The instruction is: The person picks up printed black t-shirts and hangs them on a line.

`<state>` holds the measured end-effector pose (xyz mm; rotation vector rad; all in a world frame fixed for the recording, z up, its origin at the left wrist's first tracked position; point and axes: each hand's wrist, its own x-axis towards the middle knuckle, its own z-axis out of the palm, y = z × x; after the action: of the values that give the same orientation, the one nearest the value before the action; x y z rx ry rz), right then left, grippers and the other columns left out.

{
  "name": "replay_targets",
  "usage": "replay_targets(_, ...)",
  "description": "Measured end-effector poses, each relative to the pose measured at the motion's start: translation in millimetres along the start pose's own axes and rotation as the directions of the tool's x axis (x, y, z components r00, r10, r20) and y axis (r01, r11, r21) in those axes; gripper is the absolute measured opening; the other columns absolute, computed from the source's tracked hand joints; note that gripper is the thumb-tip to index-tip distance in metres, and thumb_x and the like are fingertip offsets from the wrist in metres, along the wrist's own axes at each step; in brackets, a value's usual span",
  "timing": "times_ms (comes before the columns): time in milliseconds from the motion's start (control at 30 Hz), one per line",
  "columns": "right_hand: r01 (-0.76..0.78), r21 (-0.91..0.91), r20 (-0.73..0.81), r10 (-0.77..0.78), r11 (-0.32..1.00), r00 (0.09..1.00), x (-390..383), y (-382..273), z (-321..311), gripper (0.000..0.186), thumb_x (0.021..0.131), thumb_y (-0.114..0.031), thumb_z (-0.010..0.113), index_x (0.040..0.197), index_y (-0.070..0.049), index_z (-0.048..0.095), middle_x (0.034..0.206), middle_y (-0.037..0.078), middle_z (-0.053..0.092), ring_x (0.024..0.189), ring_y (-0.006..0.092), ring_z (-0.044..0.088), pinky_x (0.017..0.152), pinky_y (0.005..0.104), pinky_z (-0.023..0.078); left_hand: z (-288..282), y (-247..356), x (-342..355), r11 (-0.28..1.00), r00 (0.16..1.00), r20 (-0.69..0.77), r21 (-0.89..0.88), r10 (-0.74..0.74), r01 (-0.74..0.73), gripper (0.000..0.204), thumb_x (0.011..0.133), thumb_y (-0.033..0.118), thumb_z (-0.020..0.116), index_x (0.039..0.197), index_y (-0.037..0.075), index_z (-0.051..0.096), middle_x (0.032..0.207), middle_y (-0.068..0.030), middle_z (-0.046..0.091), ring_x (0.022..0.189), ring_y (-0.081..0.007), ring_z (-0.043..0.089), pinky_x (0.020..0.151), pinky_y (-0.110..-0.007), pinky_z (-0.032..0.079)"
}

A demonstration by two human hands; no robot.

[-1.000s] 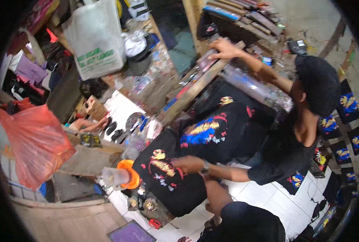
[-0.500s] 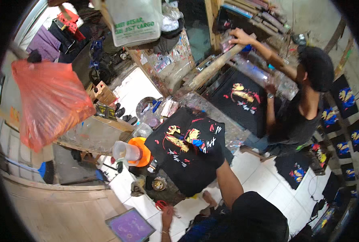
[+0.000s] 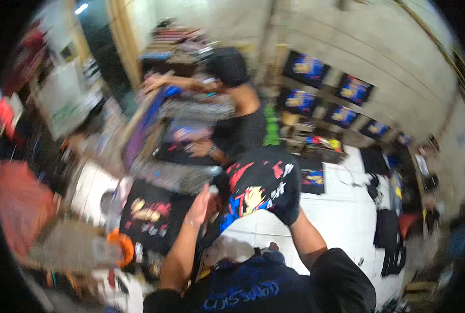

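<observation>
A black fabric piece [image 3: 256,190] with a red, yellow, blue and white print is raised in front of me, bent over, its lower edge hanging. My right hand [image 3: 285,209] grips it at the right side; its fingers are dark and merge with the black cloth. My left hand [image 3: 203,204], a bracelet at its wrist, is beside the piece's left edge with fingers stretched upward; blur hides whether it touches. Another printed black piece [image 3: 148,208] lies on the worktable to the left.
Across the table a co-worker [image 3: 240,112] in black leans over a printing frame [image 3: 146,122]. Printed black pieces [image 3: 308,70] hang along the far wall. White floor tiles [image 3: 326,219] show to the right. An orange ring-shaped rim [image 3: 121,248] and a red bag [image 3: 23,201] are at left.
My view has swung right. The printed piece has come up off the table in my right hand. My left hand has risen beside it; the red scissors near it before no longer show.
</observation>
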<state>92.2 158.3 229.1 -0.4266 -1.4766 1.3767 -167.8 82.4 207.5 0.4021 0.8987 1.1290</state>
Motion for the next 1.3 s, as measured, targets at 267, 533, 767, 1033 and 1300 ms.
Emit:
replay_targets(267, -0.112, 0.567, -0.366, 0.372, 0.816, 0.853, -183, -76, -278, 0.061, 0.083, -0.027, 0.056, 0.131, -0.001, 0.03, 0.128, 0.013, 0.041, 0.118, 0.0248, 0.041, 0.103, 0.0376, 0.029, 230, -135, 155, 0.982, 0.896, 0.445, -0.172, 0.013, 0.071, 0.026, 0.09, 0.017, 0.049, 0.107, -0.002, 0.052, 0.107, -0.0123, 0.059, 0.101, -0.0229, 0.057, 0.093, -0.037, 0.042)
replay_targets(533, 0.188, 0.763, -0.6, 0.57, 0.618, 0.561, -343, -168, -469, 0.051, 0.089, -0.038, 0.045, 0.112, 0.007, 0.051, 0.107, 0.02, 0.058, 0.098, 0.0305, 0.058, 0.09, 0.0419, 0.045, 423, -255, 256, 0.987, 0.86, 0.485, 0.105, -0.158, 0.121, 0.014, 0.088, 0.009, 0.052, 0.098, -0.001, 0.057, 0.092, -0.0066, 0.062, 0.08, -0.0124, 0.06, 0.069, -0.024, 0.049)
replay_targets(767, -0.125, 0.491, -0.846, 0.506, 0.862, 0.17, -371, -182, -586, 0.02, 0.079, -0.01, 0.061, 0.093, 0.005, 0.058, 0.084, 0.014, 0.065, 0.07, 0.025, 0.064, 0.066, 0.0355, 0.053, 517, -340, 361, 0.768, 0.87, 0.226, 0.596, -0.439, 0.233, 0.01, 0.082, 0.015, 0.062, 0.082, 0.005, 0.06, 0.071, 0.0023, 0.056, 0.063, -0.0052, 0.051, 0.055, -0.021, 0.039)
replay_targets(1033, -0.234, 0.273, -0.95, 0.3, 0.933, 0.089, -324, -202, -788, 0.01, 0.076, -0.004, 0.064, 0.082, 0.004, 0.062, 0.072, 0.01, 0.064, 0.06, 0.0172, 0.061, 0.057, 0.0289, 0.049, 633, -398, 495, 0.865, 0.877, 0.367, 0.491, -0.311, 0.102, 0.015, 0.087, 0.014, 0.054, 0.09, 0.0, 0.059, 0.082, -0.0035, 0.062, 0.07, -0.0091, 0.058, 0.06, -0.023, 0.046)
replay_targets(1300, -0.561, 0.129, -0.897, 0.338, 0.818, 0.286, -187, -269, -1012, 0.011, 0.078, -0.008, 0.063, 0.08, 0.003, 0.063, 0.076, 0.008, 0.064, 0.064, 0.0139, 0.059, 0.061, 0.0269, 0.048, 773, -389, 634, 0.784, 0.921, 0.347, 0.516, 0.177, -0.345, 0.021, 0.082, 0.017, 0.062, 0.071, -0.001, 0.059, 0.061, 0.003, 0.052, 0.058, -0.0044, 0.043, 0.05, -0.023, 0.034)
